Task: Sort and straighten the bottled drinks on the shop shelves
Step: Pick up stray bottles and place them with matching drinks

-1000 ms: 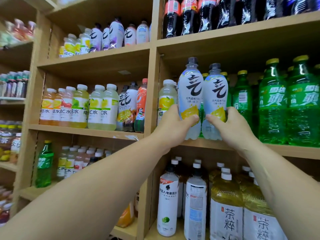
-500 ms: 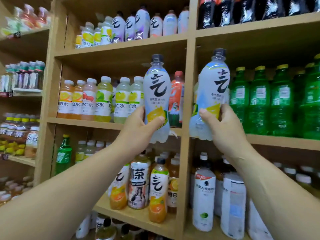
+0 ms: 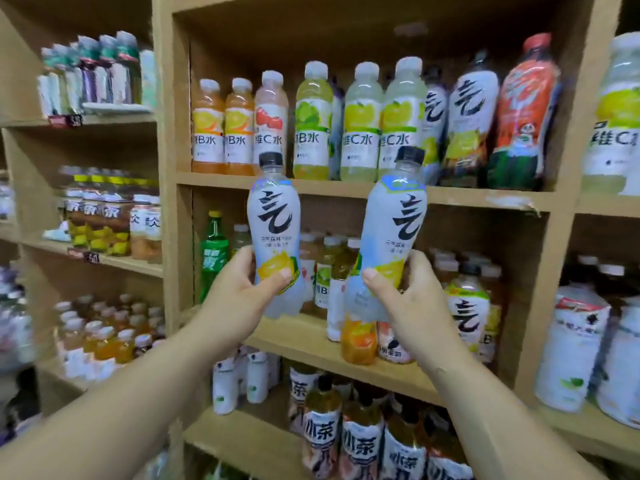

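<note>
Two matching sparkling-water bottles with black caps are held up in the air in front of the wooden shelf unit [image 3: 346, 189], clear of every board. The left hand [image 3: 239, 296] grips the left bottle [image 3: 273, 233], which stands about upright. The right hand [image 3: 412, 299] grips the right bottle [image 3: 391, 244], which leans with its cap a little to the right. Each hold sits low, at the pinched waist by the yellow lemon print. The thumb lies across the front and the fingers [image 3: 242, 254] curl round the back, so both hands are closed round their bottles, not spread. The bottles look full, so they are probably moderately heavy for one hand, and firm rather than squashy if the drink is carbonated. The smooth printed sleeve may be slick. The waist looks like the sound place to grip, since the body flares above and below it and would check any slip. Bottles with the same brush-stroke mark stand at the right of the upper shelf [image 3: 471, 109] and on the lower shelf [image 3: 467, 306]. Either group looks a likely home for the pair.
</note>
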The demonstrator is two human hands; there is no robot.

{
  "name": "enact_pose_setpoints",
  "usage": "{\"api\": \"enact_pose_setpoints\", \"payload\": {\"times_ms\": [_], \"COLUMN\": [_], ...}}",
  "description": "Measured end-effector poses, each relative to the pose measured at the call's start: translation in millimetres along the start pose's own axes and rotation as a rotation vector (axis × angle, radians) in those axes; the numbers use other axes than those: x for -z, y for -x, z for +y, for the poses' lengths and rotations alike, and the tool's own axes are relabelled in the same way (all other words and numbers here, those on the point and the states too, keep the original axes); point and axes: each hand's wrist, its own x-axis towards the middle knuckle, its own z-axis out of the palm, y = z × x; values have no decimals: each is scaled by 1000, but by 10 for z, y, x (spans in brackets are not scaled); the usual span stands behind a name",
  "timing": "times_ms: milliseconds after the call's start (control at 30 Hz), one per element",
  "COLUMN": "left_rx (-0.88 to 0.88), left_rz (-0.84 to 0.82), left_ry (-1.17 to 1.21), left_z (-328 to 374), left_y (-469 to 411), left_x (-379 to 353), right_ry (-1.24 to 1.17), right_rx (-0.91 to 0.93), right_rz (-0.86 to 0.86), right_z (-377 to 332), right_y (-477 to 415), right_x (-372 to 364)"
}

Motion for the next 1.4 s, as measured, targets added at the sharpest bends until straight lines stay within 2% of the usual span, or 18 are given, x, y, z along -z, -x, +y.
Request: {"api": "enact_pose_setpoints", "payload": {"times_ms": [233,533,733,967,1167,1400], "left_rx": [69,167,174,161,153,7], "left_rz": [61,120,94,-36,-163,-88], "left_ry": [-60,-142,-175,-219,-219,-250], "left_z": [-712,-1303,-1708,-2115,-2447,-2628], "left_y": [-179,-618,-877,-1262,-1421,-1379], "left_x": [461,612,666,848,954,845], "right_ry": [56,79,127,204,246,341], "right_rx": [-79,-118,-196,-266,-339,-335], "right_rz": [-115,-214,-195,-158,-41,-2], "right_z": [432,962,1261,1452,1548,1591], "right_y": [-92,-467,-651,-728,-821,-798], "right_x": [-755,-1463,-1753,-2149,-2524,-2647]}}
